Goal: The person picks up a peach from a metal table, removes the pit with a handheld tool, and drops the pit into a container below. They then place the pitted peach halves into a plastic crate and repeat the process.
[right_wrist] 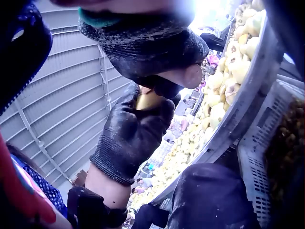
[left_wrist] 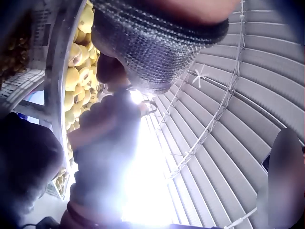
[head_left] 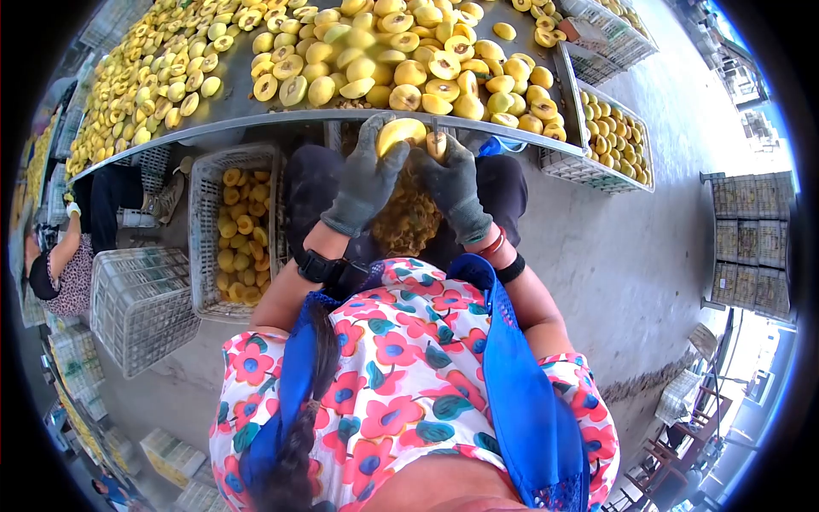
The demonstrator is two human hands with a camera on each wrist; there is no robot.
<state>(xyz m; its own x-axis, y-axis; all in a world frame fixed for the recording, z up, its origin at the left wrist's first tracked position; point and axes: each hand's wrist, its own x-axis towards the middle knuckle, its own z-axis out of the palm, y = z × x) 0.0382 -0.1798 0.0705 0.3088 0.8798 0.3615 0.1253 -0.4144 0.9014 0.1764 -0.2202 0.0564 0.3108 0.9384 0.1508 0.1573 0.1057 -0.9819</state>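
Note:
In the head view, the gloved left hand (head_left: 365, 183) holds a yellow fruit piece (head_left: 399, 134) at the table's near edge. Beside it the gloved right hand (head_left: 454, 183) grips a small tan object (head_left: 436, 146), apparently a tool handle. From the right wrist, the left hand (right_wrist: 133, 131) has its fingers around the fruit (right_wrist: 148, 101), below the right hand (right_wrist: 147, 52); the tan rounded end (right_wrist: 193, 76) pokes out of the right hand's grip. A thin curved loop (left_wrist: 151, 107) shows between the left hand (left_wrist: 143, 52) and right hand (left_wrist: 107, 143) in the left wrist view.
Halved yellow fruit (head_left: 358, 64) lies piled on the metal table (head_left: 230, 90). A crate of fruit halves (head_left: 205, 239) stands left of the knees, another crate (head_left: 636, 171) at the right. Brown scraps (head_left: 408, 218) lie between the legs. Another person (head_left: 68, 264) works at far left.

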